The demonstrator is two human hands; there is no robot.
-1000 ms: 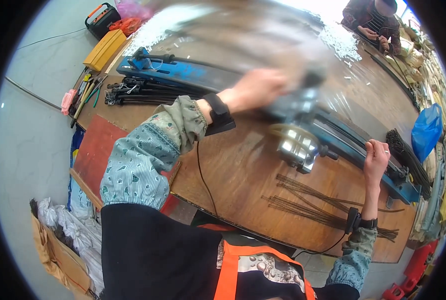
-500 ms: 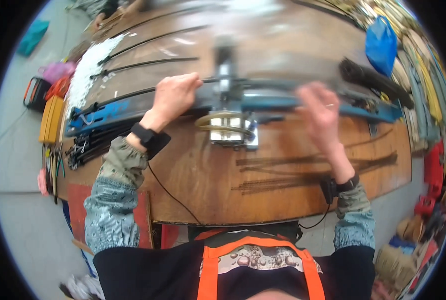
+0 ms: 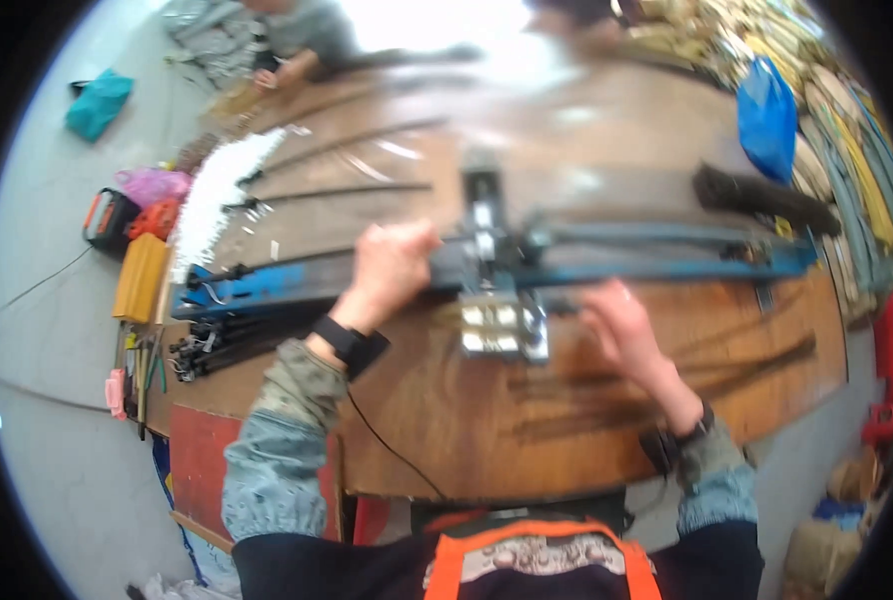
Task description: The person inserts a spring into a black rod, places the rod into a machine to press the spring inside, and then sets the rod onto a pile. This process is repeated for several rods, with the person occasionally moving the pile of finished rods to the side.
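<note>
My left hand (image 3: pixel 392 265) is closed over the long blue metal rail (image 3: pixel 657 272), its fingers pinched at a thin black rod (image 3: pixel 285 264) that runs along the rail's left half. In the middle of the rail stands a clamp-like metal fixture (image 3: pixel 484 225). On its near side sits a silvery metal block (image 3: pixel 492 328) with a short dark handle (image 3: pixel 564 303). My right hand (image 3: pixel 622 325) is beside that handle, slightly blurred, with its fingers bent and apart. Whether the fingertips touch the handle is unclear.
Dark thin strips (image 3: pixel 667 385) lie on the near right of the wooden table (image 3: pixel 407 430). More black rods (image 3: pixel 347 190) and a heap of white pieces (image 3: pixel 222 195) lie at the far left. A dark roll (image 3: pixel 767 198) and a blue bag (image 3: pixel 767 120) are at right. Other people are across the table.
My right hand has come down and inward from above the rail's right half to the block's handle. My left hand stays closed at the rail. The whole view has shifted.
</note>
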